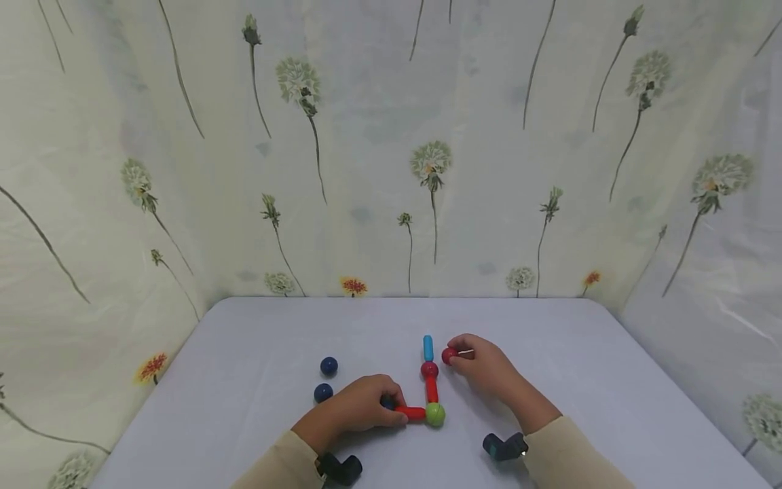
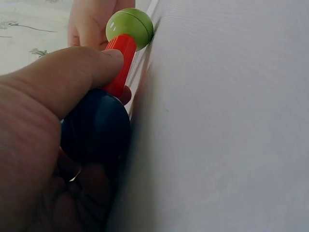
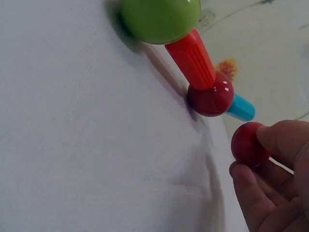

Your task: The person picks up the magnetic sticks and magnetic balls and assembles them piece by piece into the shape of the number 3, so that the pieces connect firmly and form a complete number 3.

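Thumb and fingers of my left hand (image 1: 362, 405) grip a red rod (image 2: 124, 50) that has a dark blue ball (image 2: 96, 128) at its near end. A green ball (image 1: 435, 414) joins its other end. From there a second red rod (image 1: 432, 390) runs away to a red ball (image 1: 430, 370), with a light blue rod (image 1: 427, 348) sticking out beyond. To the right of this L-shaped chain, my right hand (image 1: 485, 367) pinches a separate red ball (image 3: 247, 145) between thumb and fingertips, beside the light blue rod.
Two loose dark blue balls lie left of the chain, a farther ball (image 1: 328, 367) and a nearer ball (image 1: 323, 392) close to my left hand. The white table (image 1: 256, 353) ends at a flower-patterned backdrop (image 1: 366, 238). Dark camera mounts (image 1: 504, 447) sit at both wrists.
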The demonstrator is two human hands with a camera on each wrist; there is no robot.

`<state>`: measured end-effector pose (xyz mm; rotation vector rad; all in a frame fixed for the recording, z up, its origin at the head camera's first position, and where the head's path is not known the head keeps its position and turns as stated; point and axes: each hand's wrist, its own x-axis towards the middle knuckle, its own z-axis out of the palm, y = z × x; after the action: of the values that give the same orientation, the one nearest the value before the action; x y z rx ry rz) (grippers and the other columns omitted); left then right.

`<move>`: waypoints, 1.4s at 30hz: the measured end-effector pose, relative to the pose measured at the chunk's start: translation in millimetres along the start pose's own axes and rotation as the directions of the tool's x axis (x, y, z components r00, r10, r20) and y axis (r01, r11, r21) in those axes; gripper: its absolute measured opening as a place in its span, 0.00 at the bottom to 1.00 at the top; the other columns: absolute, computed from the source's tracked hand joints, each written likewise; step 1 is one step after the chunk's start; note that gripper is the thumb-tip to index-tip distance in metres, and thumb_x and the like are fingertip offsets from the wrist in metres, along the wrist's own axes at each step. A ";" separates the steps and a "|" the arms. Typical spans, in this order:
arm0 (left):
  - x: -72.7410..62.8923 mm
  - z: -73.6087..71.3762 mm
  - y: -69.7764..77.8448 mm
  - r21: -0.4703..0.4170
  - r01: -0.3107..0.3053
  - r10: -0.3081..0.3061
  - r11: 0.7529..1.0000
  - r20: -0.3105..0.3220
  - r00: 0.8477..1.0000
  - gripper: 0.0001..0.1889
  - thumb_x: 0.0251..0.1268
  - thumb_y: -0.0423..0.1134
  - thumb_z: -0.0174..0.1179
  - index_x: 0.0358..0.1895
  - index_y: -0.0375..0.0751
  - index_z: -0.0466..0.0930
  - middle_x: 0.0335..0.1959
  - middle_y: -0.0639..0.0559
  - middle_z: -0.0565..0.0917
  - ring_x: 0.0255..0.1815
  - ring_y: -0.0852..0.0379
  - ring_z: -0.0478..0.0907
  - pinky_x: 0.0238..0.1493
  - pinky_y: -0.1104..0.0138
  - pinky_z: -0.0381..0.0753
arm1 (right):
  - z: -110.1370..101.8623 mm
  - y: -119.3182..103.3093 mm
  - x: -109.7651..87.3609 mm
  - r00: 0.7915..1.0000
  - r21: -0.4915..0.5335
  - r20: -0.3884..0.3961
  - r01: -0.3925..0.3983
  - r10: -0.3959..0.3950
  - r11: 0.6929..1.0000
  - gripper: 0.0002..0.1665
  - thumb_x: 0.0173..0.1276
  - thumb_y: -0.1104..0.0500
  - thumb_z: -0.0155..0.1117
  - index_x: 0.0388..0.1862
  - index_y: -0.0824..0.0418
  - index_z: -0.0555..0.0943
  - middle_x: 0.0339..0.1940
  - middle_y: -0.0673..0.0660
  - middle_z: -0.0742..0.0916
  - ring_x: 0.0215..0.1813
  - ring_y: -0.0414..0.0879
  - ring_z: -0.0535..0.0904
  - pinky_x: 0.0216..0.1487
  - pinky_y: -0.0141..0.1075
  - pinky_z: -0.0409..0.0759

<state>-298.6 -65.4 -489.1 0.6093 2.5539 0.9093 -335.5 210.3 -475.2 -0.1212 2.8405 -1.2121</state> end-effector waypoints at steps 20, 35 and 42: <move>3.2 4.4 -4.2 -0.004 -0.015 0.015 1.000 -0.004 1.000 0.06 0.62 0.51 0.75 0.36 0.63 0.86 0.36 0.63 0.80 0.41 0.61 0.75 0.44 0.64 0.78 | 5.0 -22.4 34.6 0.996 0.086 -0.070 0.052 -0.046 0.995 0.23 0.78 0.54 0.65 0.69 0.53 0.77 0.68 0.57 0.83 0.68 0.57 0.81 0.61 0.50 0.84; 0.7 0.6 -0.8 -0.001 -0.021 0.021 1.000 -0.005 1.000 0.06 0.62 0.51 0.76 0.36 0.63 0.87 0.37 0.64 0.80 0.41 0.61 0.75 0.44 0.65 0.77 | 11.0 -23.5 54.6 0.999 0.055 -0.026 0.046 -0.045 0.997 0.24 0.77 0.54 0.67 0.70 0.51 0.78 0.67 0.55 0.83 0.69 0.57 0.79 0.63 0.51 0.83; 0.1 -0.6 -1.0 0.008 -0.020 0.020 1.000 -0.006 1.000 0.06 0.62 0.51 0.76 0.37 0.63 0.87 0.36 0.64 0.80 0.41 0.61 0.75 0.43 0.65 0.78 | 15.5 -15.6 57.4 0.999 0.077 -0.006 0.040 -0.039 0.996 0.24 0.77 0.54 0.66 0.70 0.50 0.79 0.66 0.54 0.84 0.70 0.56 0.79 0.65 0.52 0.82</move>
<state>-299.3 -66.3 -489.4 0.6369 2.5624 0.9096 -390.6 183.1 -475.5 -0.1725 2.8033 -1.3289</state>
